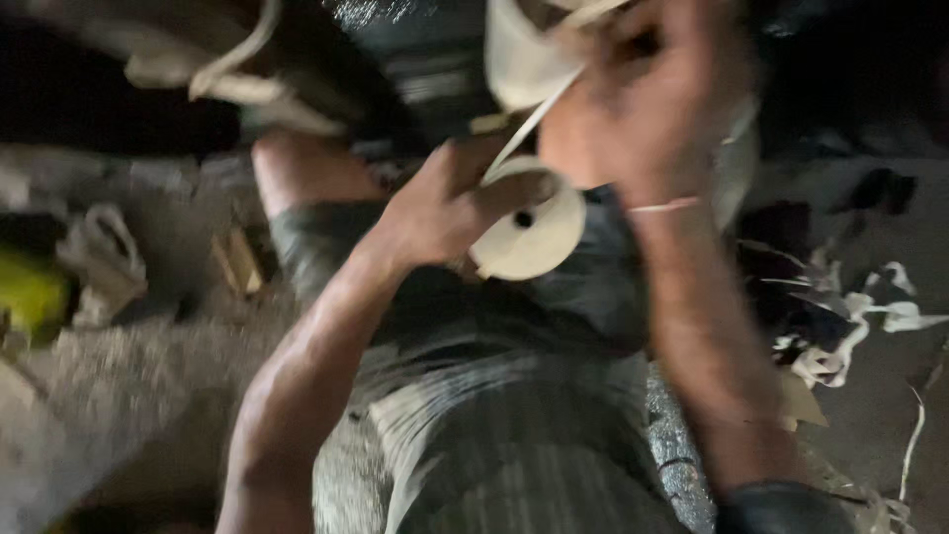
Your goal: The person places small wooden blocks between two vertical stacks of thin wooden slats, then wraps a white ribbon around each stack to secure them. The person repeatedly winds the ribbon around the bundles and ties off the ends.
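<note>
Nearest the camera, the person's lap in grey striped cloth (pixel 494 445) fills the lower middle of the blurred view, with both forearms rising from it. Just above the lap, the left hand (pixel 445 203) is curled around a round cream-coloured roll of flat tape (pixel 529 232), thumb pressed over its rim and the dark centre hole facing the camera. A thin cream strip of tape (pixel 524 129) runs tight from the roll up and to the right into the right hand (pixel 643 109), which is closed around it with the fingers bunched together; the exact pinch is lost in motion blur. A thin pale band (pixel 664 206) circles the right wrist. Above the right hand sits a pale cream wrapped bundle (pixel 519 59), cut off by the upper edge. On the floor to the right lie loose white tape scraps (pixel 870 311) and a tan cardboard piece (pixel 801 400), with bare grey floor beyond them toward the right edge. To the left, on gritty floor, lie a pale crumpled bag (pixel 99 262), a yellow-green object (pixel 30 297) at the left edge, and a small brown block (pixel 237 262). The far upper corners are dark.
</note>
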Action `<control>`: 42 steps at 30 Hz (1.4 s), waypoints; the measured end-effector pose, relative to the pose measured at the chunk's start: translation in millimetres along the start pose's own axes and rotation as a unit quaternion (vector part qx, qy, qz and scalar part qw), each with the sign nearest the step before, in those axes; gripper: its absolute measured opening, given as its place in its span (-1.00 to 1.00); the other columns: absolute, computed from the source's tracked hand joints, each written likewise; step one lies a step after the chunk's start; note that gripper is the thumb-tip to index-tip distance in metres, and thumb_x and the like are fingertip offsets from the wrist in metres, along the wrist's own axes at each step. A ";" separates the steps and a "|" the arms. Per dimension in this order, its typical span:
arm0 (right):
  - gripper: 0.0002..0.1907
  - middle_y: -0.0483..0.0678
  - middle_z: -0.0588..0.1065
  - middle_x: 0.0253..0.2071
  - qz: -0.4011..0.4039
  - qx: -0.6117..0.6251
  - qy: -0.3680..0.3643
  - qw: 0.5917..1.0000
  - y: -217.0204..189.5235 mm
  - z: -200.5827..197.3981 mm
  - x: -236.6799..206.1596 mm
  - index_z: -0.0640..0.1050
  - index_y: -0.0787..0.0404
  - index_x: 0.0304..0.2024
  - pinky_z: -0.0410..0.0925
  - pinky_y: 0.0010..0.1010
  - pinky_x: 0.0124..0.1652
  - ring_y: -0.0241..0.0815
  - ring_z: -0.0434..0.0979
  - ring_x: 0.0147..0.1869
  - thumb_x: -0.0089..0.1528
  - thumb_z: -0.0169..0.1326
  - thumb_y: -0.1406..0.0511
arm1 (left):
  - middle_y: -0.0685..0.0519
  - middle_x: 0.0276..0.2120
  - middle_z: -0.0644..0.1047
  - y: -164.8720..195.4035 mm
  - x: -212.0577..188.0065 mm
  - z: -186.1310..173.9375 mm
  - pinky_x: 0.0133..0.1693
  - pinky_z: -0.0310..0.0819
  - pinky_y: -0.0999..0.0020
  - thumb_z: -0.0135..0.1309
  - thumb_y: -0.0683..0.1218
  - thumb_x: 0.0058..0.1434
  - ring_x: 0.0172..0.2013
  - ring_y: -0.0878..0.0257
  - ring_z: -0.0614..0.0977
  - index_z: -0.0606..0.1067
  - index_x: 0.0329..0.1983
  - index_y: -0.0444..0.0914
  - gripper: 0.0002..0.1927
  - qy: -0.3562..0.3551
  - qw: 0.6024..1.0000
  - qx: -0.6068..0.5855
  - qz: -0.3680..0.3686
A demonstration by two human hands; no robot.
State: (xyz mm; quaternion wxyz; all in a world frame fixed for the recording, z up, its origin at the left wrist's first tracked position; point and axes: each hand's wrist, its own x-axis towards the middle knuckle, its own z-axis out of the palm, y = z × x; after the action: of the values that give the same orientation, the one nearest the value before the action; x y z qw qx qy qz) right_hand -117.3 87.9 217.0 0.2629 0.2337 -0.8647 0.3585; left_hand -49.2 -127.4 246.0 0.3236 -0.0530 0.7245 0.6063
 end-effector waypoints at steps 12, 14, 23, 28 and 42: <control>-0.70 -0.05 0.57 -0.36 -0.026 -0.205 -0.125 0.970 109.3 -51.7 -46.4 0.66 0.27 -0.18 0.41 -0.47 -0.27 -0.25 0.59 -0.26 0.55 -0.02 0.28 | 0.00 -0.15 0.71 -28.1 35.3 -65.7 -0.09 0.67 0.35 0.36 0.11 0.24 -0.16 0.30 0.79 0.62 0.03 -0.25 -0.57 0.166 0.959 0.040 0.226; -0.75 0.00 0.54 -0.27 -0.042 -0.130 -0.097 0.986 94.9 -49.7 -43.3 0.60 0.33 -0.07 0.38 -0.41 -0.23 -0.21 0.56 -0.21 0.55 -0.02 0.29 | -0.01 -0.18 0.72 -29.1 39.0 -69.5 -0.13 0.71 0.35 0.40 0.10 0.20 -0.19 0.26 0.78 0.62 -0.01 -0.27 -0.56 0.210 0.951 0.042 0.222; -0.68 0.04 0.54 -0.08 0.380 0.447 -0.004 0.810 -56.8 23.4 -74.7 0.34 0.19 0.09 0.56 -0.31 -0.20 -0.16 0.62 -0.20 0.43 0.10 0.18 | -0.04 -0.15 0.74 -26.7 77.8 -58.1 -0.05 0.78 0.32 0.41 0.04 0.12 -0.14 0.20 0.83 0.62 -0.01 -0.28 -0.55 0.301 0.908 -0.114 0.270; -0.41 0.09 0.60 -0.04 0.432 0.494 -0.048 0.753 -81.7 69.7 -37.7 0.30 0.38 0.32 0.62 -0.38 -0.12 -0.16 0.70 -0.12 0.38 0.06 0.15 | -0.11 -0.14 0.69 -15.3 75.9 -57.1 -0.09 0.74 0.30 0.40 0.14 0.07 -0.14 0.15 0.80 0.54 0.05 -0.33 -0.38 0.371 0.896 -0.087 0.229; -0.47 -0.11 0.48 -0.29 0.325 0.421 0.000 0.847 -92.4 94.4 -11.2 0.35 0.24 0.37 0.29 -0.65 -0.39 -0.45 0.35 -0.39 0.37 0.06 0.23 | -0.14 -0.09 0.71 -7.0 107.2 -52.4 0.00 0.63 0.29 0.26 0.20 0.08 -0.06 0.14 0.76 0.60 0.04 -0.38 -0.36 0.266 0.917 -0.281 0.092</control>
State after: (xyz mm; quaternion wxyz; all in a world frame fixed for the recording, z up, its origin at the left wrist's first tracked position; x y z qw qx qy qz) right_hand -81.2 -38.4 198.8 0.0082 0.0276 -0.6572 0.7532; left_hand -151.3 -143.2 185.9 0.0336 -0.2340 0.5851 0.7758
